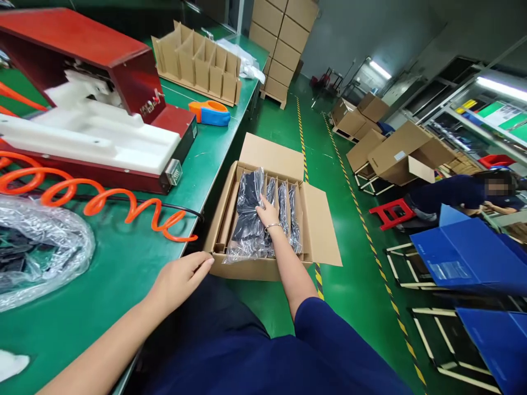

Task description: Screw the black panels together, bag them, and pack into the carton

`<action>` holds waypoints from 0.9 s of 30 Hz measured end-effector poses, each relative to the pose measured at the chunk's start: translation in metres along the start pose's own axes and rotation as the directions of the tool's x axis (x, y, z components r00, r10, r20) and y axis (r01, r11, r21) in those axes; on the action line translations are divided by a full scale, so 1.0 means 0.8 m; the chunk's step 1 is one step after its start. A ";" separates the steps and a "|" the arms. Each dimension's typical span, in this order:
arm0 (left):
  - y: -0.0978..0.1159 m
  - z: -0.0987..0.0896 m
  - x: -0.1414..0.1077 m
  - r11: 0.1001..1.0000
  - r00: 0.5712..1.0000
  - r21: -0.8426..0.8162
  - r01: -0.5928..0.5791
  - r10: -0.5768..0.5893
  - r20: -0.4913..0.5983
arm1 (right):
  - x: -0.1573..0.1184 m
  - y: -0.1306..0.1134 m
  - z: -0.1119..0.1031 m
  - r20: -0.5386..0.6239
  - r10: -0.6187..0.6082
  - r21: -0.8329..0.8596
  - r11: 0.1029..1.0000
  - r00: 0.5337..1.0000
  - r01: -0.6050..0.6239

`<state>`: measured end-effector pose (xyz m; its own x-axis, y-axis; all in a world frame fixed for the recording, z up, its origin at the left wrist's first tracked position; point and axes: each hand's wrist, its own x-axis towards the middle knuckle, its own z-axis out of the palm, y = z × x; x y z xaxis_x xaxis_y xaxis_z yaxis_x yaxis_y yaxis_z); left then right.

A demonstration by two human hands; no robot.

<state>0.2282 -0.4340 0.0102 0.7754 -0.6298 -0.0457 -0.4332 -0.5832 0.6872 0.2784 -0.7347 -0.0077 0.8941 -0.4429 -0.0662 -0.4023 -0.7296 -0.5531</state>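
Note:
An open cardboard box [255,270] stands beside the table, its flaps folded out. Inside, cardboard dividers separate several black parts in clear plastic bags. My right hand [267,213] reaches into the box and grips the upper edge of a bagged black part [247,211], which lies at the left of the other bags. Near the box's front left corner is my left hand [187,275], its fingers bent together at the cardboard edge; whether they pinch anything is too small to tell.
On the green table [123,263] are a red machine [135,71], a coiled orange hose [99,200], a tape roll [209,113], a cardboard divider [197,66] and a plastic bag [49,247]. Blue boxes [465,252] and a bending person [448,195] are at the right.

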 end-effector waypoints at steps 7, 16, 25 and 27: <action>0.001 -0.001 0.001 1.000 0.999 -0.011 -0.003 0.003 0.044 | 0.009 -0.071 0.045 0.049 0.110 -0.274 0.957 0.993 -0.093; 0.004 -0.005 0.002 0.998 0.998 -0.012 -0.056 0.056 0.027 | -0.025 -0.044 0.064 0.089 0.015 -0.357 0.934 0.996 0.018; 0.007 -0.007 0.003 0.999 0.999 -0.029 -0.038 0.039 0.032 | -0.010 0.019 0.060 0.042 0.063 -0.365 0.930 0.997 -0.043; 0.007 -0.006 0.002 0.999 0.999 -0.028 -0.045 0.046 0.020 | -0.008 0.018 0.069 -0.007 0.064 -0.326 0.943 0.998 -0.063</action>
<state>0.2292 -0.4355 0.0172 0.7450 -0.6664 -0.0289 -0.4547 -0.5391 0.7089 0.2776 -0.7134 -0.0606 0.8652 -0.4922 -0.0959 -0.4997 -0.8304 -0.2465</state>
